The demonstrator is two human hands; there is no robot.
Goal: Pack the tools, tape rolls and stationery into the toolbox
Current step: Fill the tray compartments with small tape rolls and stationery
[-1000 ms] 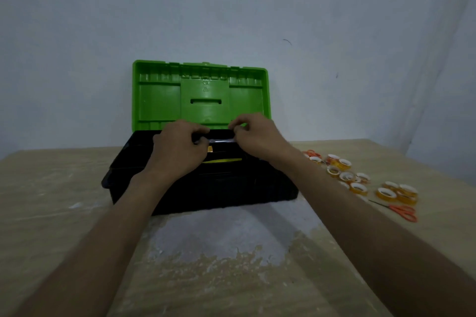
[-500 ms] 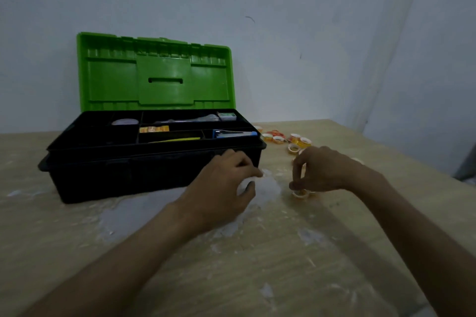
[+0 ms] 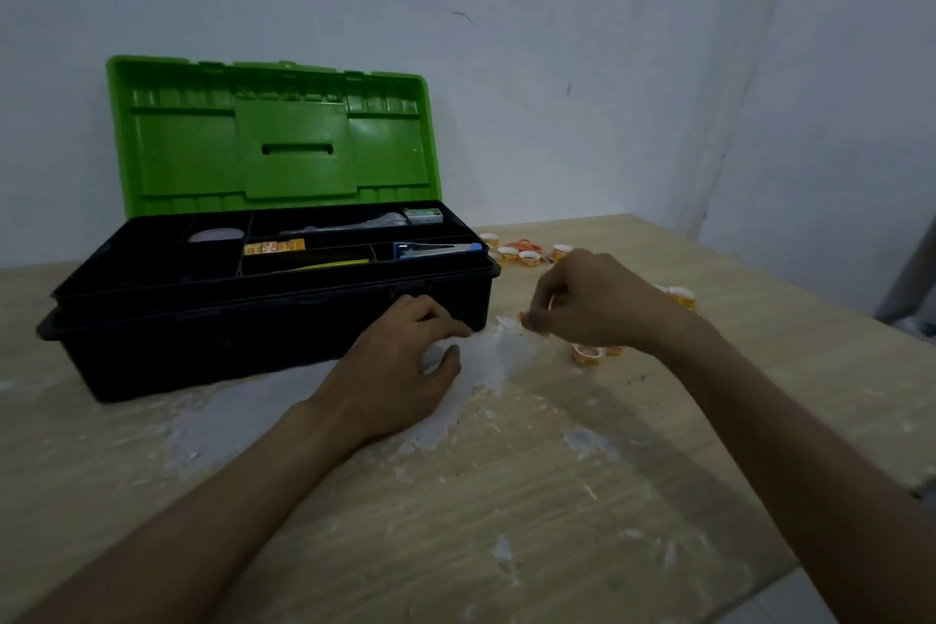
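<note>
Left grip loosely curled, empty, resting on desk, pale wood grain with white chalky smears; right grip pinching small tape roll; orange-cored rolls scattered beyond; black plastic toolbox, ribbed green lid upright

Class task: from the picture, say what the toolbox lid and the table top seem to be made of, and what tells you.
Toolbox lid: likely moulded plastic, bright green with a slight sheen, ribs and recesses. Table top: probably wood or wood-look laminate, matt, grain lines visible, white patches.
</note>
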